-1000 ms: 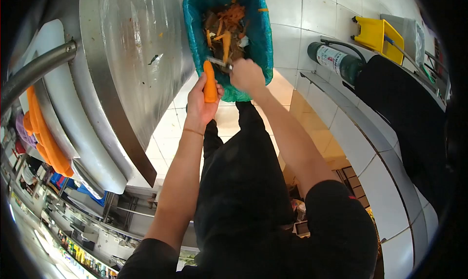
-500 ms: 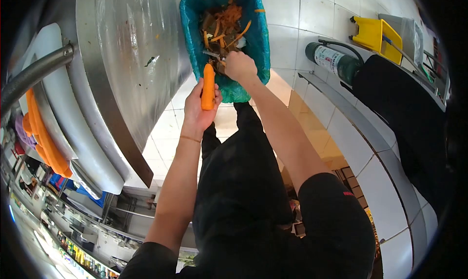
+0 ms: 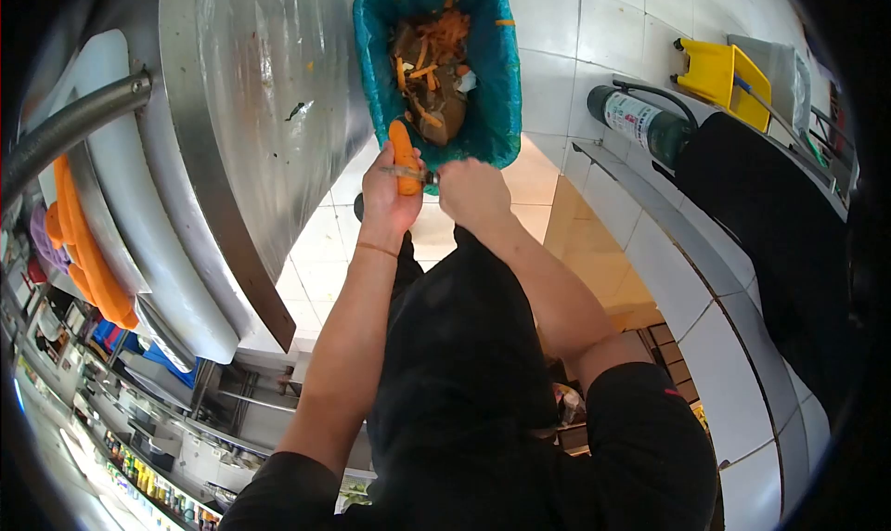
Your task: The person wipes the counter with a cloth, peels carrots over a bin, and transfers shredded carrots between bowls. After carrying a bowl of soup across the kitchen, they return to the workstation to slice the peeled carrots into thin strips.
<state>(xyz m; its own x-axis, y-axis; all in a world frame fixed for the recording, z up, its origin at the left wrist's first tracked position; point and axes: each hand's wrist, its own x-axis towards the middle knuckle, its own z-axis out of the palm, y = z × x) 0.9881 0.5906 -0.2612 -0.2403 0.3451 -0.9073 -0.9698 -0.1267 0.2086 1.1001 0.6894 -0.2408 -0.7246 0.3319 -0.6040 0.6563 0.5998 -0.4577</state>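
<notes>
A carrot (image 3: 403,150), bright orange and peeled on the side I see, lies along the palm of my left hand (image 3: 384,199), whose fingers wrap around it. My right hand (image 3: 474,193) is closed on the handle of a peeler (image 3: 406,172). Its metal blade part lies across the lower end of the carrot. Both hands are over the near rim of a bin (image 3: 512,85) lined with a teal bag. Inside the bin are orange peelings (image 3: 422,71) and brown scraps. My right fist covers most of the peeler's handle.
To the left is a steel table (image 3: 278,95) under clear plastic, with a white cutting board (image 3: 153,206) and several carrots (image 3: 79,243) beyond it. On the right are a dark green cylinder (image 3: 640,123), a yellow bucket (image 3: 724,71) and a tiled ledge (image 3: 668,252).
My right hand has come back from inside the bin toward me, bringing the peeler onto the carrot's lower end. My left hand still holds the carrot in nearly the same place.
</notes>
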